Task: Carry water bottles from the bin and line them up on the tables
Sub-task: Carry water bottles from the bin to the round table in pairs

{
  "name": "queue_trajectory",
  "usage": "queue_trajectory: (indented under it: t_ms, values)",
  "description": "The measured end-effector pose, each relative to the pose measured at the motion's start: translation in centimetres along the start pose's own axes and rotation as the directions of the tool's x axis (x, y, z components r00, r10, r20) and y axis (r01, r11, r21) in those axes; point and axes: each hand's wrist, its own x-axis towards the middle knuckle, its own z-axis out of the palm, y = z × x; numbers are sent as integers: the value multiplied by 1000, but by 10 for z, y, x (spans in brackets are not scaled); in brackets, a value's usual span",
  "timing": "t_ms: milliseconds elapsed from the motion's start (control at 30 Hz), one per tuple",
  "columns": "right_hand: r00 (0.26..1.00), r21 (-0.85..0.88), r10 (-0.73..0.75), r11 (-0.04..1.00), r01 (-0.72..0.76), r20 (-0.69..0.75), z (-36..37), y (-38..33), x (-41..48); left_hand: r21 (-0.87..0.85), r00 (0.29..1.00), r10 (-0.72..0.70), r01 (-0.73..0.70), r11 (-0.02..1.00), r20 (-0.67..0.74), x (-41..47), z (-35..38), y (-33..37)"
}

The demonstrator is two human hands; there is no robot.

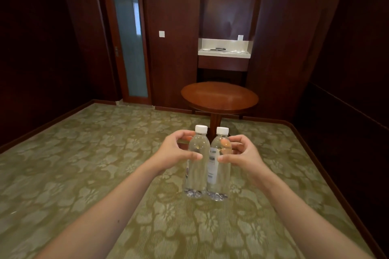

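Dark wood panelling closes the room on every side, with a patterned green carpet underfoot and a frosted-glass door at the far left. At the far middle stands a round wooden table on a single pedestal, and behind it a pale shelf is set into a wall niche; the small items on it are too tiny to name.

Near the camera, both arms reach forward. The left hand curls thumb and fingers round the upper body of the left bottle, and the right hand grips the right bottle the same way. Both bottles hang upright in the air above the carpet, white caps up, their sides touching, likely pressed together so neither swings while being carried. They are held well short of the table and lined up with it, which suggests it is where they will be set down. No bin is in view.
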Motion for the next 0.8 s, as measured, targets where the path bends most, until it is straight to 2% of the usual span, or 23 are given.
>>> queue_trajectory:
  t_ms: [100, 433, 800]
  values:
    - [1000, 10, 10, 1000, -10, -1, -11, 4, 65, -6, 1000, -12, 12, 1000, -27, 66, -1, -10]
    - [999, -13, 7, 1000, -8, -50, -36, 35, 303, -38, 1000, 23, -22, 999, 20, 302, -17, -58]
    - [990, 6, 6, 1000, -5, -139, -52, 45, 550, 16, 995, 67, -69, 998, 75, 562, -49, -93]
